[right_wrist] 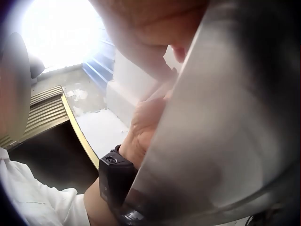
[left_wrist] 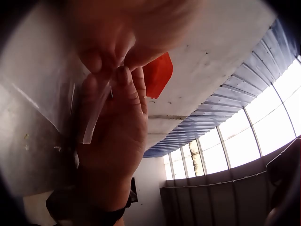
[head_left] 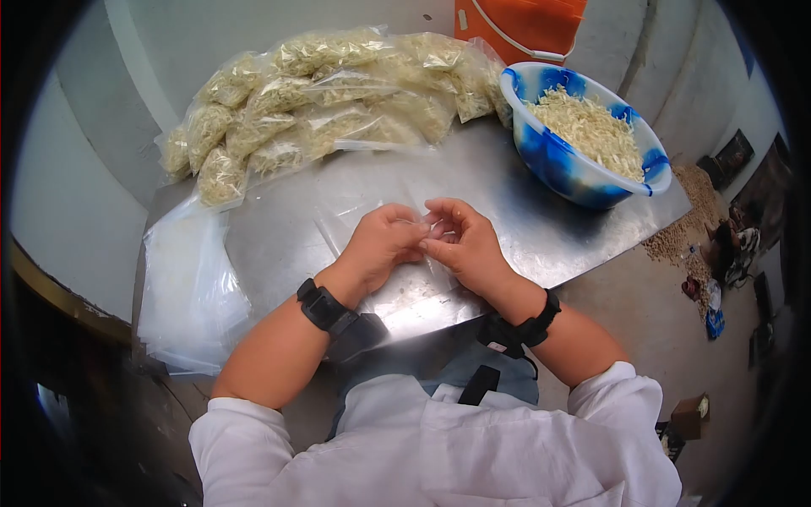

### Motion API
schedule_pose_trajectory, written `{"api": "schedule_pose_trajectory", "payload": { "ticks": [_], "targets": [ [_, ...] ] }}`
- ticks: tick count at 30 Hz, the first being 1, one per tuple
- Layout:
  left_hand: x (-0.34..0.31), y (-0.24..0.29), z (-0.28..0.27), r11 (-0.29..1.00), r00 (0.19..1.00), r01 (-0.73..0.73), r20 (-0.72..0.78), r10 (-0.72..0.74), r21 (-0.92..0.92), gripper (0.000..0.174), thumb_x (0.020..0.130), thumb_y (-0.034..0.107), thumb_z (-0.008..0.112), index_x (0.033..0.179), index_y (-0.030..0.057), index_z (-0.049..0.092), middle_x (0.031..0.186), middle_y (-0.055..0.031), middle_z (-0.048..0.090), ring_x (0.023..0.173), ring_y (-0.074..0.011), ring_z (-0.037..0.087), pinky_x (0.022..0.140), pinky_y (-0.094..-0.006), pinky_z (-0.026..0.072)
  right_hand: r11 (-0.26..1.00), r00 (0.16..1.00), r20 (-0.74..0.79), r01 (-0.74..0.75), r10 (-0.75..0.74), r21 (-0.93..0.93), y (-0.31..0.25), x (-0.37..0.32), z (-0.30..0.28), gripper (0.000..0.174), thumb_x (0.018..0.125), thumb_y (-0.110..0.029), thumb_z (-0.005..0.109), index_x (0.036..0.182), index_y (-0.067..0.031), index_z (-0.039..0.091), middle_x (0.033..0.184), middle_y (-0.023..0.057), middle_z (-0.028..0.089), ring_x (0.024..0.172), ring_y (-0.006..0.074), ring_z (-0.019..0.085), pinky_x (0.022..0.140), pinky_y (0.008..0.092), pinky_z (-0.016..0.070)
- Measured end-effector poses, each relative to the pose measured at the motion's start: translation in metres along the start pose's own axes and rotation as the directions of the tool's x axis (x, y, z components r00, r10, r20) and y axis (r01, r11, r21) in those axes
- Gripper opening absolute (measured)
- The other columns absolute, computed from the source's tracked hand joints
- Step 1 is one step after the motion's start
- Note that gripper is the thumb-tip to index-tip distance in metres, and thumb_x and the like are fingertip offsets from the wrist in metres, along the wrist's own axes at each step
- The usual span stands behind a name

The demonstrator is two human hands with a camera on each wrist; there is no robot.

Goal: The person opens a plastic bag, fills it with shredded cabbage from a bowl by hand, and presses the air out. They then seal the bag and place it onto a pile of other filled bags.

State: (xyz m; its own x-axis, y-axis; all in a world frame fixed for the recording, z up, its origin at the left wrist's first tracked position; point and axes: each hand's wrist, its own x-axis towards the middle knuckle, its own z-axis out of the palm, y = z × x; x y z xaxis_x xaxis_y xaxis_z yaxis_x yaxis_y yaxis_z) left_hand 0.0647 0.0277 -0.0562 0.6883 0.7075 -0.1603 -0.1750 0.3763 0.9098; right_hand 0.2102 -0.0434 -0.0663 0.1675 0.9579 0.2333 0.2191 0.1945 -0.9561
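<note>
Here, low over the counter [head_left: 541, 245], left hand [head_left: 384, 241] and right hand [head_left: 467, 248] pinch a clear bag [left_wrist: 97, 113], its edge plain in the left wrist view, while only the head view catches the blue-and-white bowl [head_left: 541, 160].

Head camera looks down over the table [head_left: 541, 232]; wrist cameras sit close.
</note>
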Motion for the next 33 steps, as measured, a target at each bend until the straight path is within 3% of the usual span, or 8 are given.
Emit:
{"api": "schedule_pose_trajectory", "payload": {
  "ticks": [8, 13, 17, 23, 25, 29, 32, 33],
  "targets": [
    [-0.001, 0.001, -0.004, 0.984, 0.99, 0.135, 0.011, -0.138, 0.116, 0.014, 0.085, 0.01, 0.057, 0.089, -0.0024, 0.056, 0.078, -0.0091, 0.061, 0.064, -0.0128, 0.059, 0.057, -0.0218, 0.05, 0.989, 0.999, 0.035, 0.014, -0.019, 0.148, 0.01, -0.004, -0.002, 0.051, 0.072, -0.004, 0.069, 0.118, -0.0013, 0.046, 0.102, 0.0063, 0.052, 0.084, 0.0086, 0.048, 0.074, 0.0202, 0.0442],
    [-0.001, -0.003, -0.003, 0.992, 0.997, 0.076, 0.019, -0.079, 0.099, 0.014, 0.084, 0.01, 0.059, 0.089, -0.0031, 0.058, 0.076, -0.0067, 0.06, 0.063, -0.0113, 0.057, 0.057, -0.0219, 0.0483, 0.975, 0.985, 0.051, 0.172, -0.166, -0.144, 0.001, -0.009, 0.001, 0.063, 0.065, -0.015, 0.074, 0.12, -0.0023, 0.045, 0.1, 0.0081, 0.056, 0.081, 0.0154, 0.053, 0.076, 0.0269, 0.0461],
    [-0.002, -0.004, 0.0, 0.996, 0.998, 0.03, 0.047, -0.034, 0.084, 0.013, 0.084, 0.011, 0.061, 0.087, -0.0018, 0.058, 0.075, -0.0045, 0.059, 0.063, -0.0097, 0.055, 0.057, -0.0213, 0.0462, 0.972, 0.991, 0.063, 0.131, -0.121, -0.196, -0.011, -0.013, 0.002, 0.064, 0.066, -0.016, 0.073, 0.122, -0.0039, 0.043, 0.104, 0.0134, 0.057, 0.087, 0.0213, 0.059, 0.076, 0.0299, 0.0477],
    [-0.005, -0.004, 0.0, 0.994, 0.999, -0.031, 0.037, 0.027, 0.105, 0.016, 0.082, 0.015, 0.064, 0.08, 0.0003, 0.058, 0.071, -0.0037, 0.058, 0.058, -0.008, 0.05, 0.051, -0.0181, 0.0396, 0.988, 0.99, 0.02, 0.136, -0.138, 0.073, 0.008, -0.009, -0.002, 0.051, 0.076, -0.011, 0.064, 0.122, -0.0041, 0.044, 0.102, 0.0148, 0.059, 0.084, 0.0186, 0.06, 0.077, 0.0291, 0.0481],
    [-0.006, -0.006, -0.002, 0.994, 0.999, -0.049, 0.027, 0.047, 0.093, 0.016, 0.081, 0.015, 0.064, 0.079, 0.0009, 0.058, 0.07, -0.0035, 0.057, 0.057, -0.0079, 0.049, 0.051, -0.0178, 0.0387, 0.941, 0.995, 0.096, -0.048, 0.016, 0.336, 0.003, -0.009, -0.004, 0.043, 0.078, -0.002, 0.061, 0.118, -0.0011, 0.045, 0.1, 0.0098, 0.057, 0.088, 0.0128, 0.056, 0.079, 0.0255, 0.0459],
    [-0.007, -0.002, -0.004, 0.993, 0.999, -0.047, 0.029, 0.044, 0.106, 0.012, 0.08, 0.011, 0.064, 0.076, 0.0018, 0.057, 0.07, -0.0042, 0.058, 0.059, -0.009, 0.052, 0.053, -0.0196, 0.0408, 0.94, 0.993, -0.007, -0.113, 0.121, 0.323, 0.001, -0.006, -0.005, 0.032, 0.079, 0.0, 0.057, 0.11, 0.0007, 0.048, 0.091, 0.007, 0.057, 0.08, 0.0104, 0.056, 0.07, 0.0231, 0.0471],
    [-0.011, -0.003, -0.002, 0.994, 0.995, -0.098, 0.015, 0.097, 0.045, 0.007, 0.079, 0.005, 0.062, 0.074, 0.0022, 0.057, 0.074, -0.0057, 0.058, 0.063, -0.0111, 0.054, 0.057, -0.0217, 0.0435, 0.981, 0.986, -0.137, -0.073, 0.099, 0.179, 0.015, -0.004, -0.004, 0.025, 0.078, 0.003, 0.053, 0.103, -0.002, 0.052, 0.09, 0.0053, 0.055, 0.074, 0.0086, 0.055, 0.062, 0.0213, 0.0455],
    [-0.012, -0.001, -0.001, 0.988, 0.988, -0.157, 0.003, 0.157, -0.004, 0.006, 0.078, 0.001, 0.061, 0.073, 0.0023, 0.056, 0.077, -0.0067, 0.059, 0.065, -0.0125, 0.056, 0.06, -0.0229, 0.0449, 0.992, 0.983, -0.185, 0.039, -0.016, 0.122, 0.021, -0.002, -0.004, 0.023, 0.077, 0.005, 0.052, 0.099, -0.0034, 0.055, 0.092, 0.0053, 0.055, 0.075, 0.0087, 0.054, 0.063, 0.0218, 0.0448]
  ]
}}
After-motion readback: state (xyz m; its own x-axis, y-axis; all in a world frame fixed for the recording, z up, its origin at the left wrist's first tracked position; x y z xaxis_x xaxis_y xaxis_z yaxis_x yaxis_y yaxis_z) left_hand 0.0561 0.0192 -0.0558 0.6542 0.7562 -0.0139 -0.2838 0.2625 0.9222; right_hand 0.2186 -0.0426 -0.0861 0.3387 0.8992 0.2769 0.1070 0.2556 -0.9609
